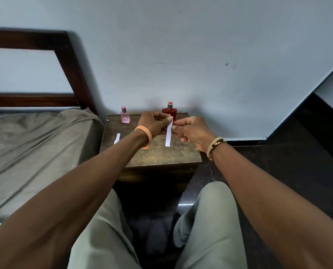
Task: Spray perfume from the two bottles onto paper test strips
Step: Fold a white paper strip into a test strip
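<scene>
- Sits facing a small dark wooden worktop [152, 155] set against a pale wall, both arms stretched out over it.
- Pinches the top end of a white paper test strip [168, 136] in the left hand [153, 122], grip clamped on it between thumb and forefinger, other fingers curled in.
- Holds that strip upright, lower end pointing down toward the worktop, just in front of the red perfume bottle [169, 112].
- Has the right hand [192, 131] against the strip's right edge, thumb tip touching it partway down, fingers curled. Cannot tell whether this grip is clamped on the paper or only touching it.
- Wears an orange wristband [147, 135] on the left wrist, a woven bracelet [216, 146] on the right wrist and a ring [192, 117] on a right finger.
- At the back of the worktop: red bottle upright, partly hidden by the hands; pink perfume bottle [125, 115] upright, well apart to its left.
- Near the worktop's left edge: a second test strip [117, 138], lying flat, untouched.
- Just beside the worktop, on the left: a bed [35, 142] under a drab sheet, with a dark wooden headboard [68, 61].
</scene>
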Motion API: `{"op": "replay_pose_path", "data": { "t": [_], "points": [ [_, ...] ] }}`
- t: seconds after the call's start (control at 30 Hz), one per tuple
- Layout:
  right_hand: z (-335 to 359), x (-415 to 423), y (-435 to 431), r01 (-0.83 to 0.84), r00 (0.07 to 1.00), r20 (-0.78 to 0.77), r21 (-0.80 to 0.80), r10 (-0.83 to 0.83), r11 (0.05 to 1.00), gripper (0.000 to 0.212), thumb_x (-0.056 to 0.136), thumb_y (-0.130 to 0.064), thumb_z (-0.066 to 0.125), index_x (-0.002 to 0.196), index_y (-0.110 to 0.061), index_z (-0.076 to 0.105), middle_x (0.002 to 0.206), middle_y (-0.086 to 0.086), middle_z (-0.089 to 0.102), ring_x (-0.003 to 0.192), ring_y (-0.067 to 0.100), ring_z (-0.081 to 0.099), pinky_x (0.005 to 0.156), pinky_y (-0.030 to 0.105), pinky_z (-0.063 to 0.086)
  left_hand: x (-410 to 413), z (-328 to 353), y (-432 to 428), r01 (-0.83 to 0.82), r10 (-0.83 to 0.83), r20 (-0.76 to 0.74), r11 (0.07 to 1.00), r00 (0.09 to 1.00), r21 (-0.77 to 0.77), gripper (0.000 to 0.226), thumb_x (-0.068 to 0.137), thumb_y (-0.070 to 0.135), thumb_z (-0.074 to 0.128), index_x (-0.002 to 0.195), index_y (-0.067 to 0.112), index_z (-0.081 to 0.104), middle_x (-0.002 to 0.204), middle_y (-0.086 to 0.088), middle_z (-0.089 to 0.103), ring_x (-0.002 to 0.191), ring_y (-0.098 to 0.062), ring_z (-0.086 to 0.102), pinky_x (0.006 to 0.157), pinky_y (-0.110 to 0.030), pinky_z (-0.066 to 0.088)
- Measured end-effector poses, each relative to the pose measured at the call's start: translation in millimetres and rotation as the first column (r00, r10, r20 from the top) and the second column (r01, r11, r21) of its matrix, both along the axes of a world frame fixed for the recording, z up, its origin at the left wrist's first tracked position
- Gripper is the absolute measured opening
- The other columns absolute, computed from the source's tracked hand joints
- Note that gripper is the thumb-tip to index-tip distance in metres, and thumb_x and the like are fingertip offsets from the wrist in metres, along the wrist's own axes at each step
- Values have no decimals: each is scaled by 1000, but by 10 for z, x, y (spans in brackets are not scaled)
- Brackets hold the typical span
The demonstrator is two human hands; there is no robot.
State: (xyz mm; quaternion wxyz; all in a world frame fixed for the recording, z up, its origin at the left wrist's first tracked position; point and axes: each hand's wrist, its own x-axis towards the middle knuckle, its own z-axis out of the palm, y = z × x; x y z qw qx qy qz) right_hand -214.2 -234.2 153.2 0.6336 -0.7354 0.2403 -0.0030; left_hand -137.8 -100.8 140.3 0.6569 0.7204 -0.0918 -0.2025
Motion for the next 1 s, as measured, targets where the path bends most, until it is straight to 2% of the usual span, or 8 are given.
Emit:
{"op": "replay_pose_path", "data": {
  "t": [0.07, 0.13, 0.3, 0.53, 0.67, 0.73, 0.87, 1.0],
  "points": [
    [-60, -21, -73, 31, 999, 1, 64, -32, 997, 22, 81, -16, 82, 98, -7, 72, 84, 7, 76, 65, 12, 67, 67, 29, 54, -12, -120, -104, -13, 12, 31, 999, 999, 32, 8, 84, 12, 72, 90, 8, 71, 90, -14, 72, 78, -24, 70, 69, -32, 60],
    [-153, -29, -143, 66, 998, -10, 100, -66, 993, 24, 79, -14, 84, 98, -5, 72, 82, 8, 76, 62, 11, 67, 64, 28, 54, -11, -252, -203, -29, 26, 45, 997, 999, 67, 6, 83, 16, 73, 88, 12, 72, 90, -12, 73, 81, -24, 71, 71, -34, 60],
    [-511, 26, -277, 104, 990, -106, 85, -95, 991, 24, 76, 0, 82, 97, -5, 71, 81, 12, 75, 61, 14, 67, 58, 25, 52, 34, -606, -422, -55, 57, -27, 994, 998, 96, 10, 85, 14, 71, 93, 8, 73, 86, -9, 73, 73, -19, 68, 64, -27, 58],
    [-1084, 187, -389, 122, 967, -239, 107, -93, 987, 23, 76, 6, 78, 92, -5, 67, 77, 13, 71, 63, 17, 65, 55, 26, 50, 177, -1122, -427, -2, 25, -116, 980, 993, 197, 7, 83, 8, 71, 90, 10, 70, 76, -7, 68, 66, -18, 63, 57, -25, 53],
    [-1348, 332, -399, 120, 952, -293, 85, -90, 989, 23, 75, 7, 79, 91, -6, 68, 76, 13, 71, 62, 17, 66, 58, 28, 51, 249, -1337, -413, 16, 23, -149, 968, 989, 249, 15, 81, 4, 72, 96, 5, 68, 71, -8, 65, 59, -15, 61, 58, -26, 55],
    [-1491, 431, -381, 117, 942, -324, 72, -88, 990, 23, 75, 7, 79, 88, -8, 67, 77, 13, 72, 62, 17, 66, 59, 28, 53, 310, -1475, -413, -1, 49, -172, 964, 984, 267, 17, 81, 2, 72, 98, 5, 68, 74, -9, 67, 63, -16, 64, 61, -28, 58],
    [-1675, 649, -390, 123, 933, -340, 1, -116, 992, 21, 75, 4, 80, 89, -8, 69, 85, 15, 74, 71, 19, 70, 73, 36, 60, 450, -1626, -467, -14, 66, -191, 965, 979, 263, 21, 80, -3, 71, 97, 7, 66, 72, -6, 65, 69, -17, 67, 63, -31, 60],
    [-1800, 844, -367, 129, 929, -347, -27, -130, 991, 23, 75, 1, 82, 95, -4, 70, 86, 15, 74, 74, 20, 71, 75, 39, 61, 606, -1750, -505, -29, 79, -153, 952, 985, 305, 25, 78, -2, 72, 98, 11, 66, 67, -3, 63, 69, -19, 68, 67, -36, 61]
  ]
}}
